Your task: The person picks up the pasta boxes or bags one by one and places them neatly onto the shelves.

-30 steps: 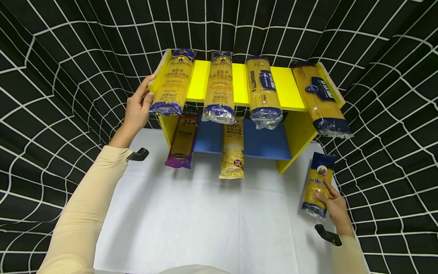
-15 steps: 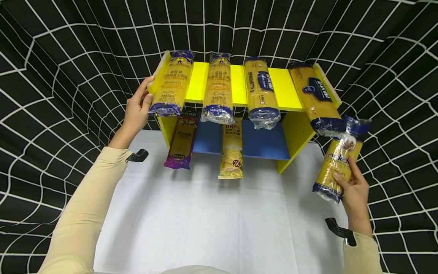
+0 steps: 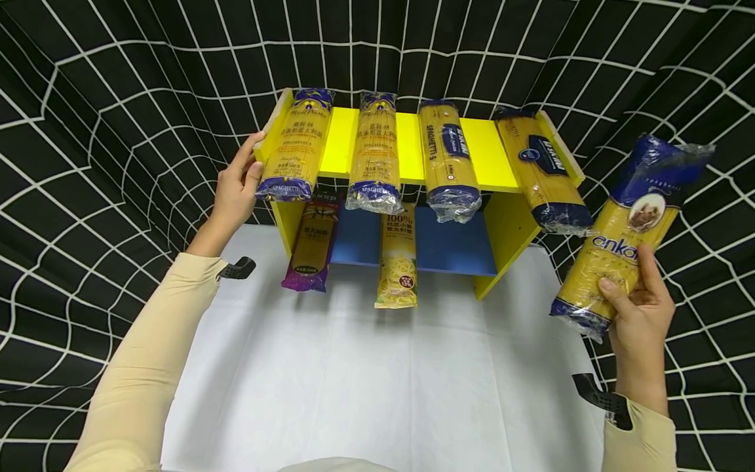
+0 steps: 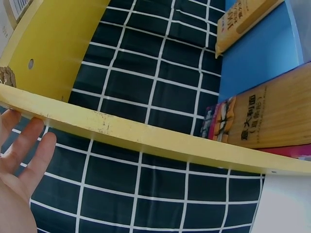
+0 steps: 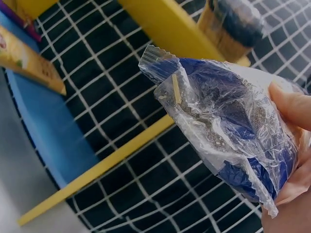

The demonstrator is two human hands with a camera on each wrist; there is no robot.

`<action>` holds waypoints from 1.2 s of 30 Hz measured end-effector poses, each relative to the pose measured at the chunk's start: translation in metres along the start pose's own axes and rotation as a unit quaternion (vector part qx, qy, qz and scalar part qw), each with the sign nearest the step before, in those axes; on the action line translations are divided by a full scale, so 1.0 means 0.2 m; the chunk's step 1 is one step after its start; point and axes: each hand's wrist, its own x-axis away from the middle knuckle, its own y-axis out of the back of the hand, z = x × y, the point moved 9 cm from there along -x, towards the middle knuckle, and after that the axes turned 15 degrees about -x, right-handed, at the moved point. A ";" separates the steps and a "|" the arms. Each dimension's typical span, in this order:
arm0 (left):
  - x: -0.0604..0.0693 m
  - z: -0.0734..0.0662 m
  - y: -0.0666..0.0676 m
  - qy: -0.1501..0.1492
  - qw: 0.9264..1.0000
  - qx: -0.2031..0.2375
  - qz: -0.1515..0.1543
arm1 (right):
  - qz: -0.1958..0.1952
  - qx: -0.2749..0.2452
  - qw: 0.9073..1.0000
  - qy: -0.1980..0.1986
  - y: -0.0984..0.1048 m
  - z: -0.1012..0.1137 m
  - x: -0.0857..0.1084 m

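Observation:
My right hand (image 3: 643,318) grips a pack of pasta (image 3: 619,229) with a blue top, yellow body and "anka" lettering, tilted in the air right of the shelf. Its crumpled clear-and-blue end (image 5: 218,131) fills much of the right wrist view. My left hand (image 3: 237,187) touches the upper left side panel of the yellow shelf (image 3: 342,141). Its fingers (image 4: 36,160) look fairly straight along the panel's outer side in the left wrist view. Closest to that hand on the top board is a spaghetti pack (image 3: 297,144).
More spaghetti packs, one (image 3: 375,151), another (image 3: 451,154) and a tilted one (image 3: 542,170), lie across the top board. On the blue lower board (image 3: 454,239) lie a purple-ended pack (image 3: 312,242) and a yellow pack (image 3: 399,255). White cloth (image 3: 354,380) spreads in front; black gridded fabric (image 3: 194,98) surrounds it.
My right hand has lifted the pasta pack from low at the right, up and outward beside the shelf, nearer the head camera. The left hand stays at the side panel.

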 end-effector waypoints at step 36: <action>0.00 0.00 -0.01 -0.002 1.000 0.002 -0.002 | 0.285 0.067 0.956 -0.024 -0.63 -0.15 0.18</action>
